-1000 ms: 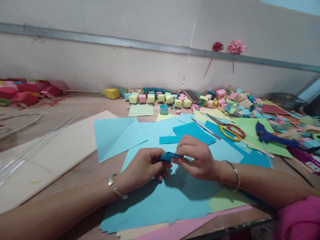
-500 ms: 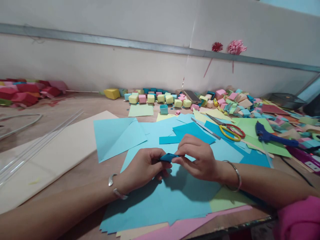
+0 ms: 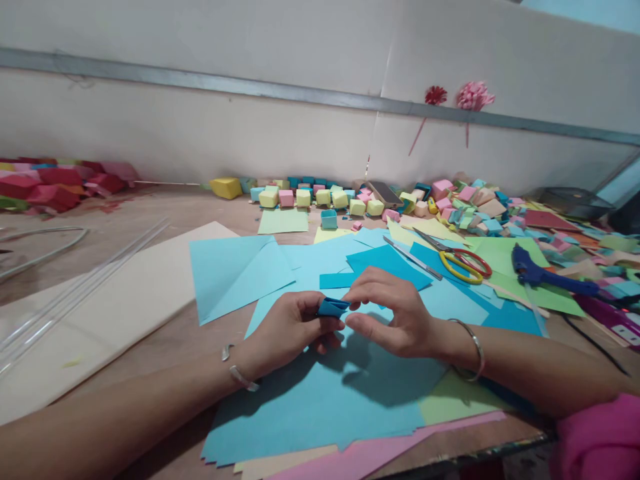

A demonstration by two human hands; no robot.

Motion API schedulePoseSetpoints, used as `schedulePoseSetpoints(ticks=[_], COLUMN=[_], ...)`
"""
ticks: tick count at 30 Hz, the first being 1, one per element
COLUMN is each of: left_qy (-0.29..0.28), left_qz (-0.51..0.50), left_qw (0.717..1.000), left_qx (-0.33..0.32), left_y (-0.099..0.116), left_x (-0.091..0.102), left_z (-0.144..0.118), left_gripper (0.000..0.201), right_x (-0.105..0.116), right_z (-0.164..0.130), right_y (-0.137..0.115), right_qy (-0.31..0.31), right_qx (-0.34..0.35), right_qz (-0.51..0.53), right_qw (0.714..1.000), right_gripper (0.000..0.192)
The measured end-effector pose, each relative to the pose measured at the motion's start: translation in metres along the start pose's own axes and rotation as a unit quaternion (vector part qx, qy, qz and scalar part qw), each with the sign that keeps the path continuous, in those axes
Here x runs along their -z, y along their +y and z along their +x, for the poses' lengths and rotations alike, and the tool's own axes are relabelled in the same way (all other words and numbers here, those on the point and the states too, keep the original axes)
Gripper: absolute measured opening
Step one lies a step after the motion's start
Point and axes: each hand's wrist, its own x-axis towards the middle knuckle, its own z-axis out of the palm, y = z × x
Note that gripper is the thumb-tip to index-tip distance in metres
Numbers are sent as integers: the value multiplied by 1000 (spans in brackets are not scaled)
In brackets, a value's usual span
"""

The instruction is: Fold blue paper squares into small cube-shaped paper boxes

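A small folded piece of dark blue paper (image 3: 332, 307) is pinched between the thumb and fingers of my left hand (image 3: 285, 333), its layers slightly parted at the right end. Close to that end is my right hand (image 3: 393, 317), thumb and fingers spread apart, the index fingertip at or almost at the paper's edge. Both hands are above a stack of light blue paper sheets (image 3: 310, 413). Just behind them lies a darker blue sheet (image 3: 385, 262) with a small blue strip (image 3: 335, 281) beside it.
Scissors (image 3: 460, 260), a silver pen-like tool (image 3: 413, 257) and a blue glue gun (image 3: 545, 273) lie to the right. Small paper boxes (image 3: 303, 198) line the wall, near a phone (image 3: 384, 194). Clear sticks (image 3: 85, 293) rest on cream sheets (image 3: 125, 300) at left.
My right thumb and fingers have opened away from the folded blue paper. The paper has turned in my left hand, showing its open layers.
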Motion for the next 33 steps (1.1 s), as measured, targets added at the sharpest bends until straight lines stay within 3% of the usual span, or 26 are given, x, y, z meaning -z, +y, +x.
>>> schedulePoseSetpoints(ticks=[9,22,29,33], left_qy=[-12,-17,23,3], left_qz=[21,55,52,42], left_qw=[1000,997,998,998], left_qx=[6,-55,14,51], left_y=[-4,-3,4,6], left_x=[1,-3,-4,-4], left_z=[1,-4,-7,-7], left_gripper=[11,11,14,18], right_x=[-1,1,2,2], right_z=[2,1,3,2], right_y=[-2,-5,-3,-2], right_qy=[12,10,-19,-26], right_qx=[-8,-12,-66,-53], right_qz=[-42,-52,16,18], right_qw=[999,999,998,998], right_gripper=[8,16,20,23])
